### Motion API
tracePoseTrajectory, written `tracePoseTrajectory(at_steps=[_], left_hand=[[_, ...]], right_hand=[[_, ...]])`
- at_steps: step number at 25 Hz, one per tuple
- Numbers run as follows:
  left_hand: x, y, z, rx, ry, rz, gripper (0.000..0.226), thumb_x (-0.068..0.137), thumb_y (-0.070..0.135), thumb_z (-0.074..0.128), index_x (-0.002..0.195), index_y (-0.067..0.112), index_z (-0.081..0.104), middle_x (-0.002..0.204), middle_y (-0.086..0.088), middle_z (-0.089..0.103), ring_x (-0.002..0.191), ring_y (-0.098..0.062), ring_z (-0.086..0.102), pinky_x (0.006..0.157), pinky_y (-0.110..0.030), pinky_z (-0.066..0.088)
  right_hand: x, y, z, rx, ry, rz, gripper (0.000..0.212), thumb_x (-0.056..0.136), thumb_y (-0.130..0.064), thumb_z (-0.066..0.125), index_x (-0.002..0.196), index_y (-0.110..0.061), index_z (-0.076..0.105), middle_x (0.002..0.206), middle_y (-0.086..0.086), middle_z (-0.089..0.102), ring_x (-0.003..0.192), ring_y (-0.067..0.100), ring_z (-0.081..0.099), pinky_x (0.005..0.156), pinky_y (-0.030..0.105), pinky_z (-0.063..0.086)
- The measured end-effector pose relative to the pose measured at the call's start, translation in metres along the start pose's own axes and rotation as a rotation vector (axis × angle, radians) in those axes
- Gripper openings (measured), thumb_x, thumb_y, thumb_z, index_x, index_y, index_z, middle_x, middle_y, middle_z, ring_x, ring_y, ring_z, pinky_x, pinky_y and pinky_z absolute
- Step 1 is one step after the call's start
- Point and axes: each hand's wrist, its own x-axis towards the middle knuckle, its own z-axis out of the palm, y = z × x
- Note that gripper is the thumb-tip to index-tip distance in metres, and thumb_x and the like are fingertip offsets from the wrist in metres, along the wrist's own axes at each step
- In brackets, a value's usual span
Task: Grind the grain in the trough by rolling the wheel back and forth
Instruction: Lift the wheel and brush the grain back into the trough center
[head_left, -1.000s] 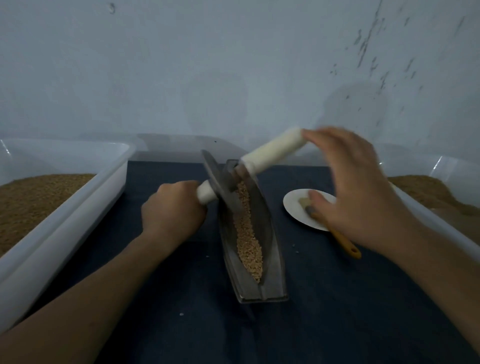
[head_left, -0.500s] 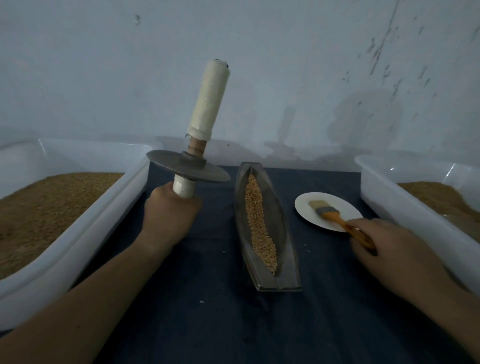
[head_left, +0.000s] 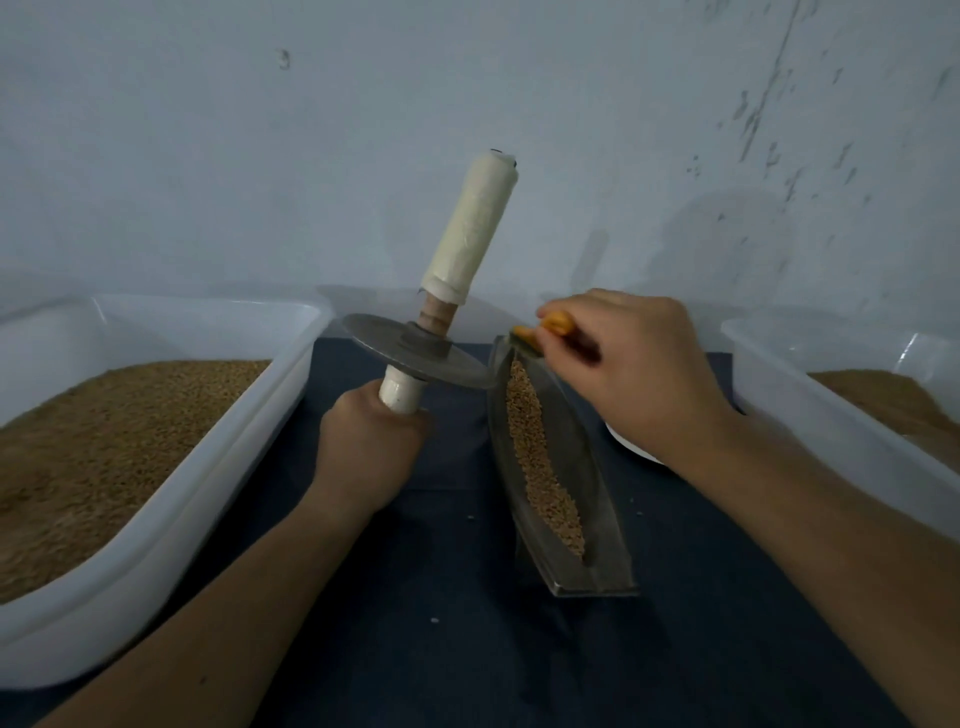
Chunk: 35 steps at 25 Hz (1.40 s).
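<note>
A narrow boat-shaped metal trough (head_left: 602, 540) lies on the dark cloth with a strip of tan grain (head_left: 535, 447) along its groove. My left hand (head_left: 369, 447) grips the lower white handle of the grinding wheel (head_left: 415, 358), which stands upright to the left of the trough, its metal disc level and its wrapped upper handle (head_left: 472, 234) pointing up. The disc's edge reaches the trough's far left rim. My right hand (head_left: 639, 374) holds an orange-handled brush (head_left: 550, 326) over the trough's far end. The bristles are mostly hidden.
A white tub (head_left: 218, 467) of brown grain stands at the left, another white tub (head_left: 810, 415) with grain at the right. A white plate (head_left: 631, 446) peeks from under my right wrist. A pale wall rises close behind. Dark cloth (head_left: 441, 623) covers the table.
My left hand lifted the wheel out of the trough and stood it upright at the left. My right hand let go of the upper handle, picked the brush from the plate and carried it to the trough's far end.
</note>
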Motion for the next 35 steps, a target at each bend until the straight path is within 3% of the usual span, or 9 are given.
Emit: tracePoseTrajectory(at_steps=[5,11,18,21,24,28,35], left_hand=[[0.005,-0.005,-0.002,-0.097,-0.004,-0.073,0.015,0.069,0.028,0.072,0.067,0.02,0.059,0.057,0.001,0.064,0.055,-0.022,0.063,0.049,-0.034,0.048],[0.005,-0.003,-0.004,-0.16,-0.008,-0.111,0.012,0.067,0.026,0.069,0.065,0.021,0.059,0.056,-0.002,0.061,0.055,-0.025,0.059,0.05,-0.036,0.047],[0.003,-0.001,-0.002,-0.107,-0.011,-0.064,0.012,0.072,0.023,0.07,0.069,0.019,0.058,0.06,-0.002,0.063,0.058,-0.024,0.062,0.051,-0.033,0.047],[0.004,-0.003,-0.002,-0.121,-0.007,-0.078,0.013,0.071,0.023,0.069,0.068,0.019,0.058,0.059,-0.002,0.063,0.057,-0.025,0.062,0.05,-0.034,0.048],[0.005,-0.004,-0.002,-0.131,-0.005,-0.099,0.012,0.069,0.023,0.068,0.067,0.019,0.058,0.057,0.0,0.062,0.055,-0.023,0.06,0.049,-0.033,0.046],[0.004,-0.003,-0.003,-0.132,-0.017,-0.088,0.012,0.067,0.026,0.068,0.066,0.021,0.057,0.055,0.001,0.061,0.053,-0.021,0.059,0.048,-0.032,0.044],[0.002,0.001,-0.002,-0.087,-0.013,-0.061,0.01,0.07,0.024,0.069,0.069,0.02,0.059,0.059,0.001,0.063,0.057,-0.023,0.063,0.05,-0.032,0.047]], right_hand=[[0.009,0.01,0.031,-0.097,-0.142,0.004,0.031,0.101,-0.024,0.058,0.073,-0.013,0.057,0.068,0.0,0.055,0.061,0.016,0.051,0.059,0.042,0.047],[-0.016,0.005,0.034,-0.018,-0.237,0.063,0.026,0.101,-0.027,0.058,0.083,-0.013,0.07,0.07,-0.003,0.06,0.062,0.01,0.053,0.063,0.039,0.048],[-0.04,-0.022,-0.002,0.04,-0.211,0.025,0.026,0.099,-0.028,0.059,0.075,-0.017,0.066,0.064,-0.009,0.056,0.058,0.007,0.054,0.055,0.026,0.044],[-0.013,-0.014,-0.008,0.072,-0.074,0.086,0.024,0.097,-0.024,0.064,0.074,-0.017,0.067,0.062,-0.011,0.06,0.055,0.004,0.057,0.055,0.016,0.047],[0.013,-0.004,0.009,0.009,-0.046,0.172,0.025,0.094,-0.019,0.064,0.07,-0.013,0.064,0.06,-0.005,0.06,0.055,0.009,0.057,0.056,0.031,0.051],[0.022,-0.002,0.036,-0.028,-0.071,0.244,0.029,0.092,-0.018,0.063,0.064,-0.01,0.058,0.057,-0.002,0.055,0.053,0.011,0.053,0.053,0.028,0.042],[-0.001,-0.021,0.026,-0.028,-0.21,0.176,0.032,0.093,-0.025,0.058,0.065,-0.007,0.059,0.059,0.006,0.058,0.056,0.02,0.058,0.06,0.045,0.054]])
